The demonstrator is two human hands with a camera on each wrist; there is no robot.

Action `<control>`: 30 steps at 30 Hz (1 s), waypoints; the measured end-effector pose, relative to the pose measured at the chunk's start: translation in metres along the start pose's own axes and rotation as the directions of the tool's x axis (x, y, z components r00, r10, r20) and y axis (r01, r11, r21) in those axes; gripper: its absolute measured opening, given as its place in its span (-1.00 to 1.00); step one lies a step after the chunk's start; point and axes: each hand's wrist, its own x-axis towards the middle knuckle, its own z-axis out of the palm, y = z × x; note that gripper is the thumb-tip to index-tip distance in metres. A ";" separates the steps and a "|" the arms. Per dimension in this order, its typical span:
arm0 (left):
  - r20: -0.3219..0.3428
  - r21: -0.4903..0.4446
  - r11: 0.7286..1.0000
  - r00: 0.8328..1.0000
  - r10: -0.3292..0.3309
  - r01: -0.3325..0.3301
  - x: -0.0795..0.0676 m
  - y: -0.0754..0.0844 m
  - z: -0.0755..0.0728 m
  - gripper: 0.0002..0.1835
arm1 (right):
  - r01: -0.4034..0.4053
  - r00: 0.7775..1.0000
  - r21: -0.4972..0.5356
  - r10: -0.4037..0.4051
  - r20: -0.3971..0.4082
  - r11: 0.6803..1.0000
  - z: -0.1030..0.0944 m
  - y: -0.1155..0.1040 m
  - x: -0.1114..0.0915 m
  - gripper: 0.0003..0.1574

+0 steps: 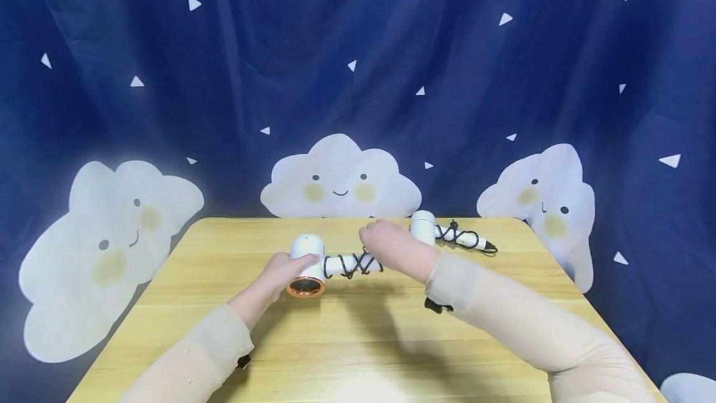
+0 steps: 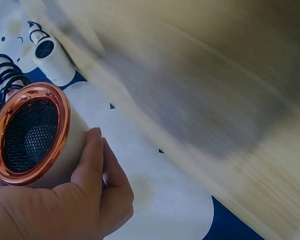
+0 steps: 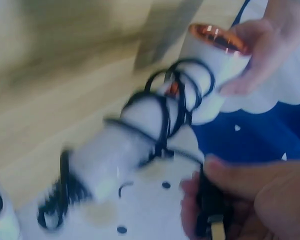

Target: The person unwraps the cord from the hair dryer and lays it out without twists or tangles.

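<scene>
My left hand [image 1: 282, 271] grips a white hair dryer [image 1: 307, 247] by its barrel, with the thumb on the near side. The copper-ringed outlet with dark mesh [image 2: 31, 134] faces down toward me. A black cord [image 3: 166, 117] winds in several loops around the white handle, which points right. My right hand [image 1: 398, 246] pinches the black plug [image 3: 210, 200] at the cord's end, with one metal prong showing; in the head view the fingers hide it. From the plug, the cord runs back to the loops.
Behind my right hand, a second white hair dryer [image 1: 422, 224] is at the back right of the wooden table [image 1: 347, 341], its handle [image 1: 461, 236] also wrapped in black cord. A dark blue curtain [image 1: 347, 98] with clouds hangs right behind the table's far edge.
</scene>
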 end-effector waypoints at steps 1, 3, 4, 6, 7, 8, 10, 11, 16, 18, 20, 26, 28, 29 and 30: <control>0.004 -0.003 1.000 1.000 0.000 0.000 0.000 0.000 0.000 -0.26 | 0.041 0.999 -0.023 -0.041 0.013 0.999 -0.002 0.004 0.000 -0.91; 0.008 -0.010 1.000 1.000 -0.001 0.001 -0.001 0.000 -0.001 -0.26 | 0.105 0.994 -0.043 -0.103 0.039 0.994 -0.004 0.011 0.001 -0.96; 0.008 -0.010 1.000 1.000 -0.001 0.001 -0.001 0.000 -0.001 -0.26 | 0.129 0.991 -0.052 -0.127 0.045 0.990 -0.005 0.014 0.002 -0.99; 0.010 -0.016 1.000 1.000 -0.006 0.006 -0.002 0.001 -0.001 -0.26 | 0.156 0.986 -0.052 -0.152 0.067 0.986 -0.005 0.019 0.003 -0.94; 0.009 -0.019 1.000 1.000 -0.008 0.008 -0.003 0.001 0.000 -0.26 | 0.162 0.984 -0.042 -0.158 0.081 0.986 -0.005 0.021 0.004 -0.92; 0.010 -0.022 1.000 1.000 -0.010 0.010 -0.003 0.001 0.000 -0.27 | 0.162 0.983 -0.023 -0.159 0.088 0.987 -0.005 0.023 0.005 -0.92; 0.014 -0.025 1.000 1.000 -0.008 0.009 -0.003 0.002 0.000 -0.26 | 0.175 0.981 -0.002 -0.175 0.087 0.984 -0.005 0.027 0.006 -0.92; 0.016 -0.027 1.000 1.000 -0.011 0.012 -0.004 0.002 0.000 -0.26 | 0.185 0.979 0.002 -0.184 0.085 0.983 -0.005 0.029 0.006 -0.92; 0.030 -0.015 1.000 1.000 0.001 0.000 -0.004 0.003 -0.002 -0.21 | 0.240 0.971 -0.039 -0.240 0.004 0.970 -0.006 0.042 0.007 -0.97; 0.034 -0.017 1.000 0.999 0.006 -0.006 -0.004 0.003 -0.003 -0.21 | 0.256 0.965 -0.048 -0.258 -0.048 0.966 -0.005 0.047 0.008 -0.93; 0.037 -0.023 1.000 0.999 0.014 -0.013 -0.004 0.003 -0.004 -0.22 | 0.269 0.957 -0.050 -0.273 -0.099 0.962 -0.004 0.052 0.008 -0.89; 0.048 -0.047 0.999 0.999 0.021 -0.019 -0.006 0.003 -0.005 -0.23 | 0.318 0.922 -0.045 -0.320 -0.216 0.947 0.005 0.066 0.008 -0.82; 0.053 -0.054 0.998 0.998 0.019 -0.017 -0.006 0.002 -0.005 -0.24 | 0.335 0.910 -0.024 -0.330 -0.252 0.942 0.009 0.070 0.008 -0.86; 0.054 -0.056 0.998 0.998 0.017 -0.014 -0.006 0.002 -0.006 -0.24 | 0.341 0.905 -0.006 -0.330 -0.267 0.940 0.011 0.073 0.007 -0.88; 0.057 -0.059 0.998 0.998 0.015 -0.012 -0.007 0.002 -0.006 -0.25 | 0.340 0.905 0.028 -0.319 -0.281 0.940 0.012 0.075 0.007 -0.90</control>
